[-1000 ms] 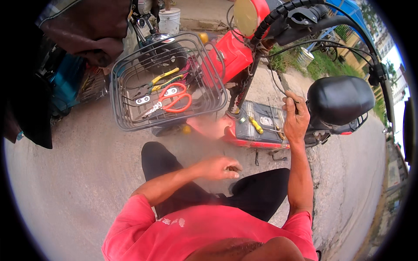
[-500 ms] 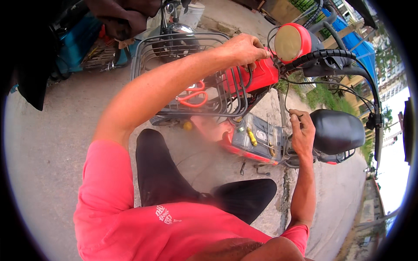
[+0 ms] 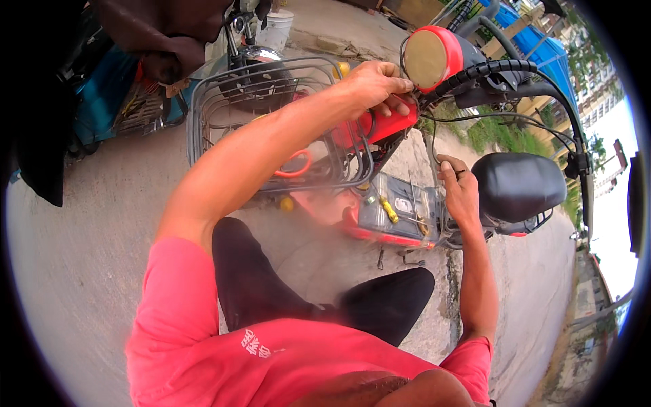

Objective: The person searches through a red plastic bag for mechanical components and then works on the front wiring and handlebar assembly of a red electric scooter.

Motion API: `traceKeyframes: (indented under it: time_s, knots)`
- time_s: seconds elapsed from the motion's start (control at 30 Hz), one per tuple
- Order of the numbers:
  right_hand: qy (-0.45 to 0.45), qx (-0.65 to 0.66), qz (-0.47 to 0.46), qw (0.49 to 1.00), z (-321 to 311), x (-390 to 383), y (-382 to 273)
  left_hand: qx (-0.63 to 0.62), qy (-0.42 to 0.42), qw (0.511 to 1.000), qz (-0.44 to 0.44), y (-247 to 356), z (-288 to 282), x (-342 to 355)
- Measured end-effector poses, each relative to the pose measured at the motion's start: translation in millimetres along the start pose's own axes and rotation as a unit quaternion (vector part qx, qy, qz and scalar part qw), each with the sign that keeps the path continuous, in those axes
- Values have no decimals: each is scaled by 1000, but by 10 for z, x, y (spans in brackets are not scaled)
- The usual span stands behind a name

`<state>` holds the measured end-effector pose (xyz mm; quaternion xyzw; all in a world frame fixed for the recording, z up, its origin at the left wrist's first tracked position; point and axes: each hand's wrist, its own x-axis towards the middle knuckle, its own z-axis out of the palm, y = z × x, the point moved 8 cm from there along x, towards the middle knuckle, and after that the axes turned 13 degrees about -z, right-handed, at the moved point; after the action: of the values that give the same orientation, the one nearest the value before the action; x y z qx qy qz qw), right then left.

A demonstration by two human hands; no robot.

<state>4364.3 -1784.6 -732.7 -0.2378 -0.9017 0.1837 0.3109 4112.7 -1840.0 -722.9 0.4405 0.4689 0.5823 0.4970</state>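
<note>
We are closing our left hand [image 3: 375, 87] around the red scooter body [image 3: 383, 127], steadying it firmly, while our right hand [image 3: 461, 193] is pinching a thin black cable [image 3: 434, 146] beside the seat [image 3: 519, 186].

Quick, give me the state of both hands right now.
Left hand: closed, gripping the red front body of the scooter beside the wire basket.
Right hand: fingers curled around a thin black cable near the seat.
</note>
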Motion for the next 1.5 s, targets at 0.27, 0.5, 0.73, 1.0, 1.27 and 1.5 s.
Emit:
traceKeyframes:
  time_s: [0.27,0.5,0.73,1.0,1.27,1.5]
  knots:
    - [53,1,-88,995,188,333,-202,-47,-19,999,8,-56,84,-31]
    - [79,-53,-219,971,321,582,-303,-40,-41,998,5,-56,183,-46]
    - [25,6,-198,980,329,725,-345,-38,-27,999,-2,-101,162,-28]
    - [93,-115,-282,948,309,720,-326,-48,-13,999,9,-102,156,-43]
    - [100,-42,-240,965,321,831,-107,-44,-59,997,8,-150,43,41]
    - [110,98,-207,967,352,825,-44,-26,-36,998,-53,-98,193,-19]
